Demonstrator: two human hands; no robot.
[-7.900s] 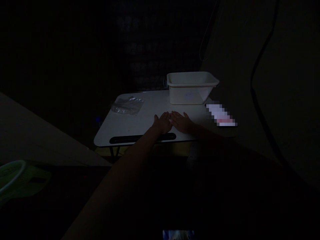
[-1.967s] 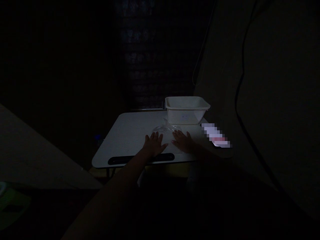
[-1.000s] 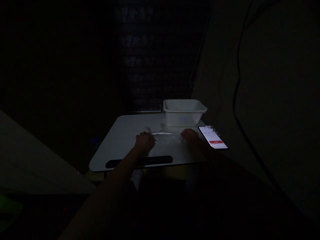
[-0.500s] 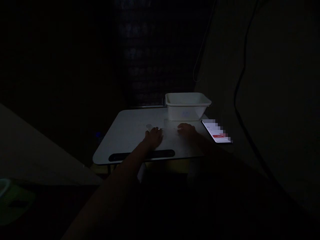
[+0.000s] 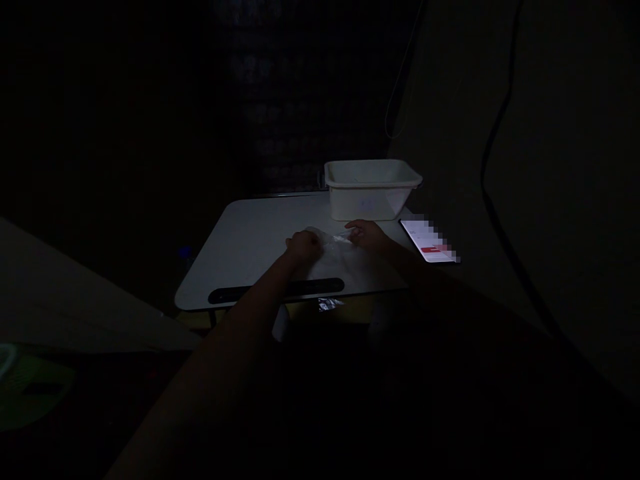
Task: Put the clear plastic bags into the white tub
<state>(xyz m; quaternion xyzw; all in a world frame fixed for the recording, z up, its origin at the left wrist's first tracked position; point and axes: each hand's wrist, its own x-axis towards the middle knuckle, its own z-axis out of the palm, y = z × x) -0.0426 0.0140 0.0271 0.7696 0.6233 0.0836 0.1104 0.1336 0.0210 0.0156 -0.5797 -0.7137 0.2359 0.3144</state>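
A thin, clear plastic bag stretches between my hands over the white table. My left hand is closed on its left upper edge. With thumb and fingers pinched together, my right hand grips the right upper edge. The bag drapes toward the table's front, and a shiny crinkled patch shows just below that edge; I cannot tell if it belongs to the bag. Darkness blurs the fingertips.
A white plastic tub stands at the table's back right. A lit tablet or phone lies by the right edge. A black slotted strip runs along the front. A dark cable hangs at right, and a green basket is at lower left.
The plastic, earlier lying low and flat near my hands, is now lifted and spread between them, draping toward me. My left hand has closed on it. The view has tilted slightly down.
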